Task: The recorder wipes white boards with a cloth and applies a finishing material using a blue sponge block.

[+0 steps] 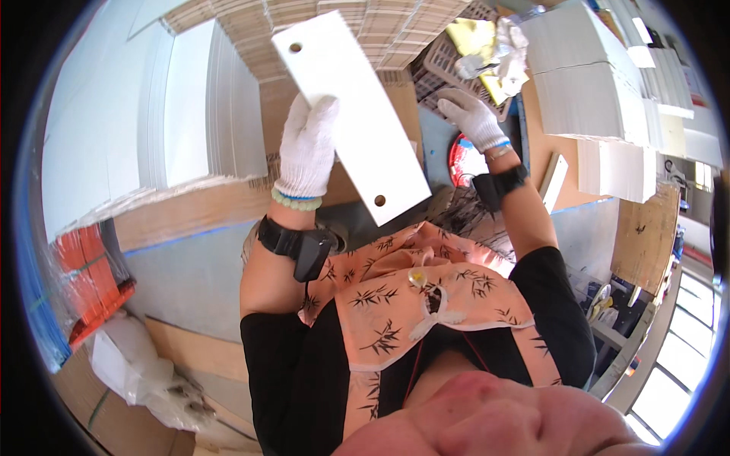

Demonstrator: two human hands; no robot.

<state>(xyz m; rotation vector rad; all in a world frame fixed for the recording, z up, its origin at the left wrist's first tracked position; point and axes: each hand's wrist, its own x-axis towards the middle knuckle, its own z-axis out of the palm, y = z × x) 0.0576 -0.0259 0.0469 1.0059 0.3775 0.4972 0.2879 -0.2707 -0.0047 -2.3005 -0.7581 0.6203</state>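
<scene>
The left hand (308,144) gripped a long white board (357,121) with two holes. The right hand (473,120), its fingers loosely open, was near a basket (439,64).

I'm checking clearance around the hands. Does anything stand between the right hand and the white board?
Nothing visible stands between the right hand and the white board. The left hand grips the board's opposite edge.

Passage, one: I find a gap between white board (356,121) and right hand (473,119); obstacles, four: crate (439,62) beyond that hand, stacked cardboard (236,39) ahead, white panels (188,114) left, white stack (582,91) right
</scene>
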